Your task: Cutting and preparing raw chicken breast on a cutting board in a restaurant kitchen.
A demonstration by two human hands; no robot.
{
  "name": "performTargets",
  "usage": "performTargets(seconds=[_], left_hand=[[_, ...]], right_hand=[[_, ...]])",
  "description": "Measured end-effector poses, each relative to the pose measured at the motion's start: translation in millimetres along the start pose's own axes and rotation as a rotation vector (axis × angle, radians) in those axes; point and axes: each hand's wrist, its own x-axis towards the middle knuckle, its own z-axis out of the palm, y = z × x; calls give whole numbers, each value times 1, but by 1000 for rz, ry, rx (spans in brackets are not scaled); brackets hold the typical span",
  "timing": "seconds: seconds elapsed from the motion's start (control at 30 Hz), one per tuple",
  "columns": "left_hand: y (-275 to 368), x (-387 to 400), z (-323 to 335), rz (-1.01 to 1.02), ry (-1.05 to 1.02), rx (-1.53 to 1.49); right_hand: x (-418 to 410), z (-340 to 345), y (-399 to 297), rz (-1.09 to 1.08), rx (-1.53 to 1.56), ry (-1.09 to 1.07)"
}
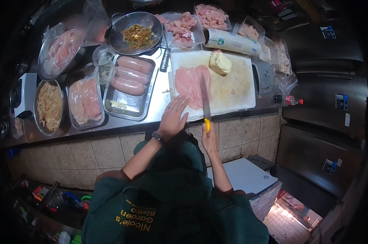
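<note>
My right hand (210, 138) grips the yellow handle of a kitchen knife (205, 103) at the counter's front edge. The blade, slightly blurred, points away from me over the right part of a thin, flat piece of raw meat (187, 80). That meat lies on the left of a white cutting board (238, 88). My left hand (174, 116) is spread palm down, its fingertips at the meat's near left edge. Behind and right of the meat, a pale yellow block (220, 62), perhaps butter, sits on the board. A metal tray (127, 113) at the left holds three plastic-wrapped meat rolls (132, 75).
Behind the board stand tubs of raw meat (199, 33), a roll of plastic film (232, 42) and a metal bowl of brown filling (112, 39). A dark-handled utensil (164, 60) lies left of the board. A bottle (289, 100) lies at the counter's right end, near steel refrigerators (321, 76).
</note>
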Motion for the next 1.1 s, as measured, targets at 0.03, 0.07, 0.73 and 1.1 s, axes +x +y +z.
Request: performTargets(seconds=[0.03, 0.07, 0.73, 1.1], left_hand=[[0, 1, 1, 18, -6, 27], [0, 3, 1, 19, -10, 28], [-2, 12, 18, 51, -146, 277], [5, 20, 11, 30, -136, 283]], right_hand=[[1, 2, 4, 3, 3, 1], [2, 7, 9, -49, 95, 86], [17, -6, 20, 6, 249, -143], [28, 17, 31, -106, 366, -126]])
